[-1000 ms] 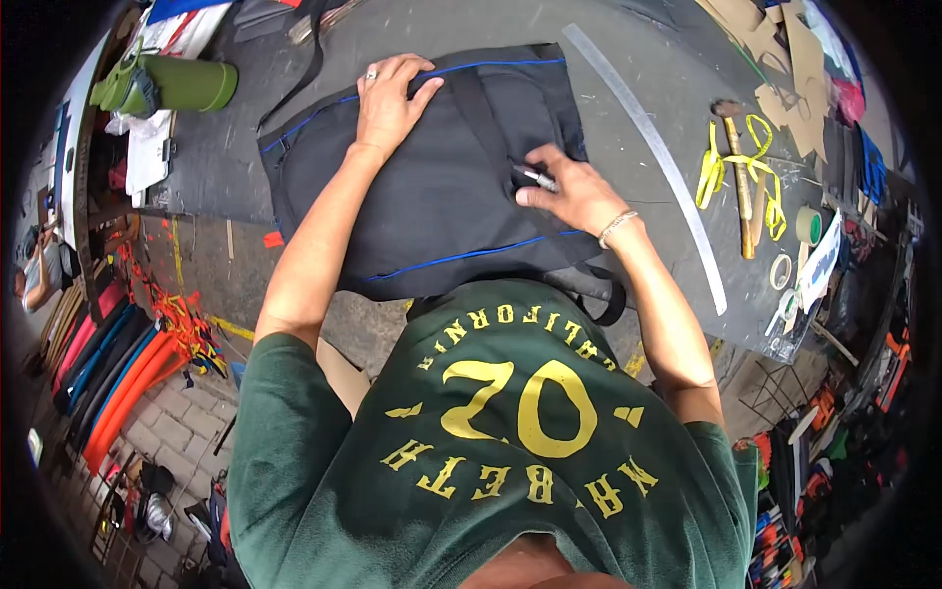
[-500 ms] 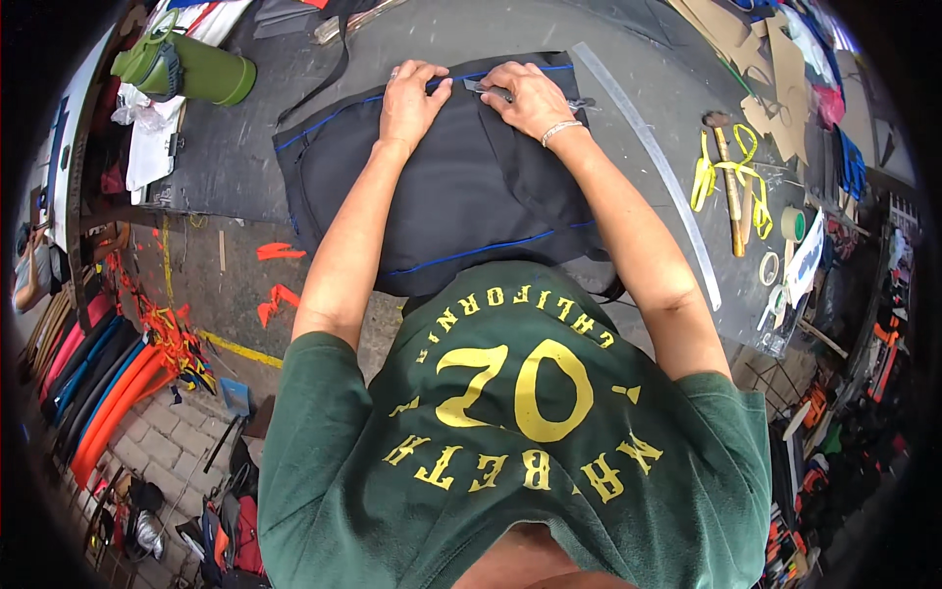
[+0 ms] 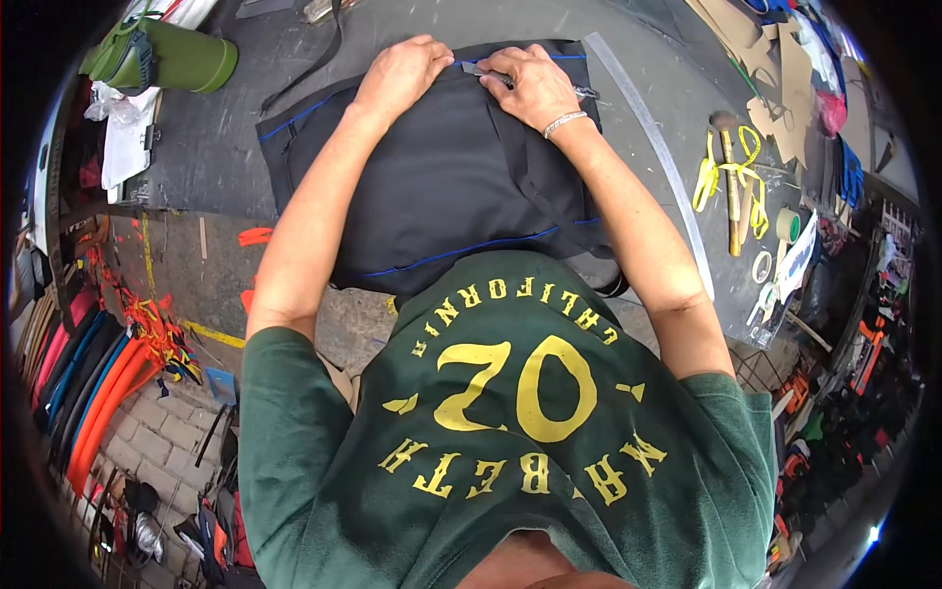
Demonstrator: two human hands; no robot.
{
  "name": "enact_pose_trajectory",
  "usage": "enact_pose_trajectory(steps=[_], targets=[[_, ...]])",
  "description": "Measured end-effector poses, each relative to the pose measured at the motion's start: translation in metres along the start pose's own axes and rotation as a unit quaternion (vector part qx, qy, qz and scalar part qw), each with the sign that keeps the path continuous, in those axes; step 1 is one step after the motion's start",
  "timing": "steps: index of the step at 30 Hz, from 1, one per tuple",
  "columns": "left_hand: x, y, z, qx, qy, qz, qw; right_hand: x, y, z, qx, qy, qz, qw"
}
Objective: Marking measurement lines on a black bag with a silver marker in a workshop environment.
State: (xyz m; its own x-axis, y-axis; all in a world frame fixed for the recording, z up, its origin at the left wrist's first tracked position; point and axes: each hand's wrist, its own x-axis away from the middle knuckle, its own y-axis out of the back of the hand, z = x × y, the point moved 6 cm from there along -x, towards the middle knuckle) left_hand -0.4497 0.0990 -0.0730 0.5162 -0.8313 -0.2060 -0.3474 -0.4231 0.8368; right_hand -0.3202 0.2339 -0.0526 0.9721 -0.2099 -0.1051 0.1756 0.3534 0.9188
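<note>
A black fabric piece (image 3: pixel 422 187) with blue edging lines lies on the dark worktable before me, a black strap across its right part. My left hand (image 3: pixel 402 77) is at its far edge, thumb and fingertips closed on the cloth by the blue line. Just right of it, my right hand (image 3: pixel 538 86) is closed around what looks like a cutter knife (image 3: pixel 470 69). Its grey blade points left along the far edge, close to my left fingertips. Most of the handle is hidden in my palm.
A long clear ruler (image 3: pixel 653 147) lies right of the fabric. Beyond it are a hammer (image 3: pixel 731 196), yellow ribbon (image 3: pixel 705 182) and tape rolls (image 3: pixel 788 226). Cardboard pieces (image 3: pixel 797 93) lie far right. A green jug (image 3: pixel 186 57) and a clipboard (image 3: pixel 128 152) stand at left.
My left hand has shifted slightly right and up along the far edge, its fingers closer to the blade. The right hand has moved slightly; the view has shifted too.
</note>
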Motion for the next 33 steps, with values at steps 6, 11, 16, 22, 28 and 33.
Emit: enact_pose_trajectory(steps=[6, 11, 16, 22, 28, 33], targets=[[0.002, -0.004, -0.006, -0.010, -0.082, 0.027, 0.996, -0.004, -0.005, 0.001, 0.010, 0.013, 0.007, 1.000], [0.004, -0.007, -0.007, -0.027, -0.112, 0.018, 0.993, -0.007, -0.003, 0.004, 0.020, 0.023, 0.013, 0.999], [-0.005, -0.019, -0.006, -0.147, -0.102, 0.050, 0.983, -0.009, -0.001, 0.006, 0.022, 0.014, 0.042, 0.999], [-0.011, -0.014, -0.012, -0.103, -0.126, 0.022, 0.986, -0.010, 0.009, 0.012, 0.003, 0.033, 0.032, 0.999], [-0.009, 0.004, -0.018, 0.082, -0.180, -0.099, 0.975, -0.012, 0.010, 0.014, -0.037, 0.061, 0.049, 0.996], [-0.014, -0.008, -0.014, -0.123, -0.092, 0.034, 0.988, -0.014, 0.008, 0.012, -0.039, 0.094, 0.043, 0.994]])
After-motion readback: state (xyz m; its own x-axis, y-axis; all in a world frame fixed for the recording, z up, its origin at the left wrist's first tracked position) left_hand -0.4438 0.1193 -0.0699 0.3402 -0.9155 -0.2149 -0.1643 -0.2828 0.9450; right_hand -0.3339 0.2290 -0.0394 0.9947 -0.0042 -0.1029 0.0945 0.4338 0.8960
